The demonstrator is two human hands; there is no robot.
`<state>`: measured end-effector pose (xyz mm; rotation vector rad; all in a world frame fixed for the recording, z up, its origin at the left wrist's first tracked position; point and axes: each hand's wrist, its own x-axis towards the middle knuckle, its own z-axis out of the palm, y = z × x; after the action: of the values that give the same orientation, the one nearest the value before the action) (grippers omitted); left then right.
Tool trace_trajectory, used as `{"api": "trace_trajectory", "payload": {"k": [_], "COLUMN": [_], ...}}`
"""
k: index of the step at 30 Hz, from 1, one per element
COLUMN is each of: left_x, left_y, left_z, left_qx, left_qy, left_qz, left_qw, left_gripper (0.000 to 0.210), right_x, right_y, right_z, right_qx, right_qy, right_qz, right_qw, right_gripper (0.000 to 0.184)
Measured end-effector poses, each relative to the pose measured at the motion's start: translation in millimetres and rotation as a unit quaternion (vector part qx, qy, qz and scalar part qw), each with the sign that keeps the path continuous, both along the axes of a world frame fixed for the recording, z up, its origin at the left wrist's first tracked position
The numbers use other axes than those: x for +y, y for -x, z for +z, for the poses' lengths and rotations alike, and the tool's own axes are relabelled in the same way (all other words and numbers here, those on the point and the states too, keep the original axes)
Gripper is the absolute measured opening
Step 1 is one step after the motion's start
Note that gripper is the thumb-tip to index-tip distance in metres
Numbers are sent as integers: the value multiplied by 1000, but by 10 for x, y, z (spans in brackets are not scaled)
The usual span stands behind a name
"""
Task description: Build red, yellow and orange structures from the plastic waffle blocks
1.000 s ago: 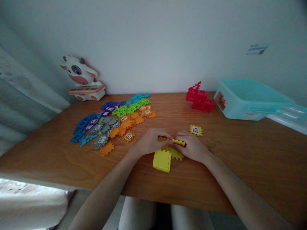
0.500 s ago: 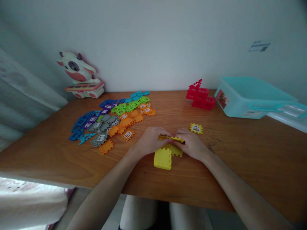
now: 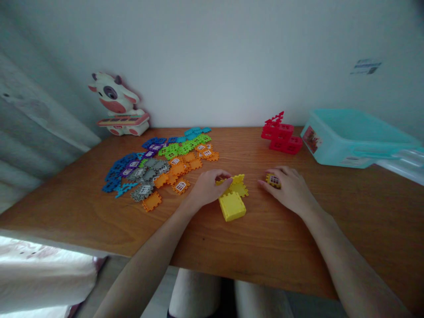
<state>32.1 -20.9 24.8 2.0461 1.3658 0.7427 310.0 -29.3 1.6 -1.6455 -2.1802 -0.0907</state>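
Observation:
My left hand point(image 3: 212, 187) is closed on the upper part of a yellow building-tile assembly point(image 3: 237, 189), thumb in front and fingers behind. Toward me, the assembly has a box-like yellow block point(image 3: 232, 206); tiles with toothed edges stand or lean behind it. Part of the upper edge is hidden by my fingers. To the right, my right hand point(image 3: 287, 187) reaches over a yellow window tile point(image 3: 273, 180) on the table. Thumb and fingers are apart around that tile, which is partly covered and shaded by the hand.
Loose interlocking tiles lie left of my hands: orange point(image 3: 180, 168), grey point(image 3: 150, 170), green point(image 3: 185, 146), purple point(image 3: 130, 168) and blue point(image 3: 119, 170). A red built shape point(image 3: 281, 137) and a turquoise bin point(image 3: 347, 150) stand at the back right. A cow toy keyboard point(image 3: 122, 110) sits back left.
My right hand has left the yellow assembly and moved right to the window tile. My left hand still holds the assembly, whose box-like block has turned slightly. The view has shifted a little.

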Motion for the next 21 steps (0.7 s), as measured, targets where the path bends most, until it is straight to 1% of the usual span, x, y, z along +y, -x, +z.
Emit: {"api": "trace_trajectory", "payload": {"k": [1,3,7,9,11,15,19,21], "left_x": [10,25,44,53,61,59,38,25], "left_y": [7,19,28,28,31,32,-7,-26], "left_z": [-10,-23,-28,-28,-33,-72,-155,-183], "left_qx": [-9,-11,-8,-17,-29,-65,-111,-142], "left_qy": [6,15,19,14,14,60,96,109], "left_qz": [-4,-10,-23,-12,7,24,-5,-12], "left_qw": [1000,1000,1000,1000,999,996,989,984], "left_gripper": [24,25,26,26,25,29,38,49], "right_x": [16,36,42,38,35,36,62,75], "right_y": [-54,-144,-250,-263,-250,-185,-157,-169], "right_z": [-23,-49,-6,23,29,-29,-103,-122], "right_qx": [-11,-17,21,61,110,187,218,216], "right_qy": [6,24,75,98,110,112,98,87], "right_qz": [-25,-34,14,17,6,-14,-48,-64], "right_qw": [1000,999,997,993,988,976,970,970], "right_gripper": [52,58,49,46,47,52,59,55]}}
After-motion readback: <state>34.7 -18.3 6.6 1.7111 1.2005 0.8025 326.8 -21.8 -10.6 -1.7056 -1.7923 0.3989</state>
